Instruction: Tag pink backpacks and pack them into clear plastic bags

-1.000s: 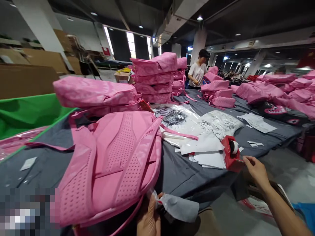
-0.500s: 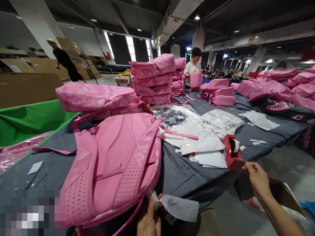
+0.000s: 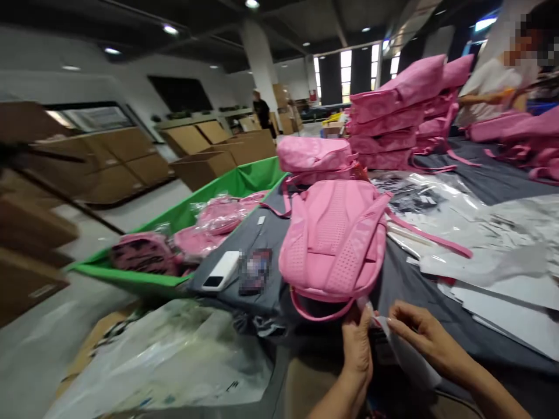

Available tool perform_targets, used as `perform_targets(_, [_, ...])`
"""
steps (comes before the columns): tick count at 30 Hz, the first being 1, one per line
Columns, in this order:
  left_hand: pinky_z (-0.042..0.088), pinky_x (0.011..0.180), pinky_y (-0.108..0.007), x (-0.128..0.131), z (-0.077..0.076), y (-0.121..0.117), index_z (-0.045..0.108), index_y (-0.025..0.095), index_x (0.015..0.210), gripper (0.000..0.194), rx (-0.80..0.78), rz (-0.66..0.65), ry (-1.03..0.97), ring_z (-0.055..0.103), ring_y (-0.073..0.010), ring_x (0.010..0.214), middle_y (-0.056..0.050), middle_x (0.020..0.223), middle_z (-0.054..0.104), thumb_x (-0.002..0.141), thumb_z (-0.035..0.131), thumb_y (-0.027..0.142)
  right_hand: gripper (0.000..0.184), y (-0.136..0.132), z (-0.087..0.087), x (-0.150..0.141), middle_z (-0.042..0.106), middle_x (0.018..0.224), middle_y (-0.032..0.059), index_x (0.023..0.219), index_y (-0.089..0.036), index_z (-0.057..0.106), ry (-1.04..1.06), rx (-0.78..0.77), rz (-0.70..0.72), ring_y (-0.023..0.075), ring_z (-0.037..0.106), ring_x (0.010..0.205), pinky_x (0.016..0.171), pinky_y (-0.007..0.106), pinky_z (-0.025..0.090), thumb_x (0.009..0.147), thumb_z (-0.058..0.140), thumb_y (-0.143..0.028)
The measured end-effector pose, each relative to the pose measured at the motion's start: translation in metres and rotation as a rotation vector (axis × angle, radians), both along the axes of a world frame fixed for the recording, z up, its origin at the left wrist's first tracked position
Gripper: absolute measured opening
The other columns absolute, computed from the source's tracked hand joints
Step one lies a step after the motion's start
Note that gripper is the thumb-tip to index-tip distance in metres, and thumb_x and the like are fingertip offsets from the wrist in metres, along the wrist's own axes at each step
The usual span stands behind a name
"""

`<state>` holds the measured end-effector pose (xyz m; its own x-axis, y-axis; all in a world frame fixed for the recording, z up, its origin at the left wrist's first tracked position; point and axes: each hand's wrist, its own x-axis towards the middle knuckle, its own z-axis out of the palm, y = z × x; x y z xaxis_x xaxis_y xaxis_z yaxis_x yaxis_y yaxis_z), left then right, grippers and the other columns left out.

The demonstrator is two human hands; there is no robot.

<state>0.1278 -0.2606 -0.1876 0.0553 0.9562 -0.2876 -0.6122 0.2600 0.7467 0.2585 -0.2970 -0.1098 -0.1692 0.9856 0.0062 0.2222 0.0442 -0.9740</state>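
Observation:
A pink backpack (image 3: 336, 235) lies back-side up on the grey table (image 3: 262, 233), its top handle hanging over the near edge. My left hand (image 3: 357, 348) is just below that handle, fingers closed on a small white tag or plastic piece (image 3: 404, 355). My right hand (image 3: 421, 337) meets it from the right and pinches the same piece with fingertips together. More pink backpacks are stacked (image 3: 395, 116) behind.
A green bin (image 3: 144, 279) on the left holds bagged pink backpacks. A white device (image 3: 221, 269) lies on the table's left corner. Sheets of paper and plastic bags (image 3: 493, 250) cover the right. Clear plastic (image 3: 174, 361) lies below left. Cardboard boxes (image 3: 131, 157) line the far wall. A person (image 3: 498, 75) works at back right.
My right hand left the red tape dispenser and came in to join my left hand at the white piece. The view swung left and down, so the dispenser is out of sight.

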Motion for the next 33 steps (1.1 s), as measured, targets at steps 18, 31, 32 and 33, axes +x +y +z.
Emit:
perform_targets(18, [0.042, 0.112, -0.046, -0.002, 0.002, -0.001, 0.072, 0.018, 0.122, 0.056, 0.173, -0.040, -0.131, 0.062, -0.0318, 0.122, -0.013, 0.124, 0.071, 0.075, 0.084, 0.046, 0.031, 0.057, -0.005, -0.006, 0.064, 0.069, 0.0028, 0.075, -0.023, 0.053, -0.723, 0.135, 0.031, 0.0177, 0.055, 0.060, 0.058, 0.028, 0.032, 0.093, 0.042, -0.046])
perform_targets(31, [0.046, 0.106, -0.042, -0.001, 0.005, 0.000, 0.075, 0.016, 0.110, 0.054, 0.182, -0.020, -0.085, 0.065, -0.0312, 0.116, -0.013, 0.117, 0.073, 0.071, 0.085, 0.052, 0.027, 0.059, 0.003, -0.013, 0.069, 0.071, 0.0040, 0.074, -0.024, 0.058, -0.761, 0.294, 0.004, 0.0186, 0.060, 0.059, 0.056, 0.028, 0.037, 0.090, 0.046, -0.041])
perform_targets(32, [0.047, 0.105, -0.042, -0.001, 0.004, 0.000, 0.075, 0.016, 0.107, 0.053, 0.185, -0.010, -0.076, 0.065, -0.0310, 0.114, -0.013, 0.114, 0.074, 0.070, 0.085, 0.053, 0.026, 0.060, 0.002, -0.012, 0.069, 0.070, 0.0038, 0.072, -0.024, 0.058, -0.780, 0.304, 0.002, 0.0185, 0.060, 0.058, 0.055, 0.028, 0.037, 0.090, 0.047, -0.040])
perform_targets(33, [0.048, 0.103, -0.041, 0.000, 0.003, 0.000, 0.076, 0.015, 0.104, 0.053, 0.187, -0.007, -0.065, 0.066, -0.0307, 0.110, -0.013, 0.110, 0.075, 0.070, 0.085, 0.054, 0.025, 0.061, 0.001, -0.012, 0.068, 0.068, 0.0035, 0.071, -0.025, 0.058, -0.801, 0.317, -0.002, 0.0182, 0.060, 0.057, 0.055, 0.028, 0.037, 0.089, 0.048, -0.039])
